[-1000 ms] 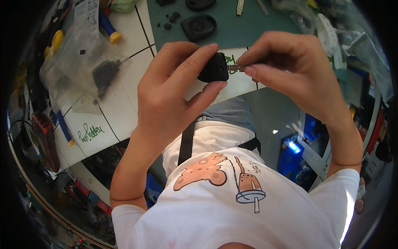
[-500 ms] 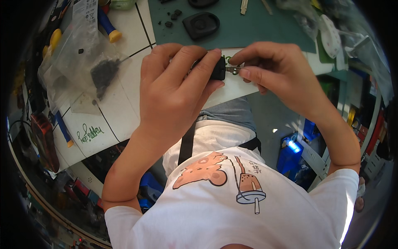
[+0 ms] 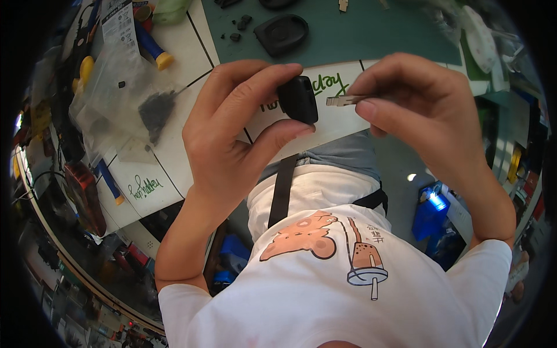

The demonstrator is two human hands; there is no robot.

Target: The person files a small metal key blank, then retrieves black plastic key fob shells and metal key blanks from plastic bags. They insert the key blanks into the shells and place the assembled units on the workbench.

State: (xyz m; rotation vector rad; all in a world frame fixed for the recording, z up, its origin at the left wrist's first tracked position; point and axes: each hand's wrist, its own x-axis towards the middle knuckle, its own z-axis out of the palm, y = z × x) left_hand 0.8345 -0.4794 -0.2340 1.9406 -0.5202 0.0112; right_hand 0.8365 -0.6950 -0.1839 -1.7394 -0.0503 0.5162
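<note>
My left hand (image 3: 235, 130) pinches a small black key fob shell (image 3: 297, 98) between thumb and fingers, held above the white table's edge. My right hand (image 3: 418, 110) grips a flat silver key blade (image 3: 342, 101) by its rear end, its tip pointing left toward the fob. A short gap separates the blade tip from the fob. Both hands hover in front of my chest, over the table's near edge.
A green cutting mat (image 3: 371, 32) lies on the white table (image 3: 174, 145), with a black fob half (image 3: 281, 33) and small black parts (image 3: 239, 26) on it. A clear plastic bag (image 3: 125, 93) and blue-yellow tool handles (image 3: 151, 43) sit at left. Blue boxes (image 3: 432, 211) stand on the floor.
The hands have drawn slightly apart: the silver blade, earlier against the fob, now sits clear of it, and my left fingers have opened to show the fob.
</note>
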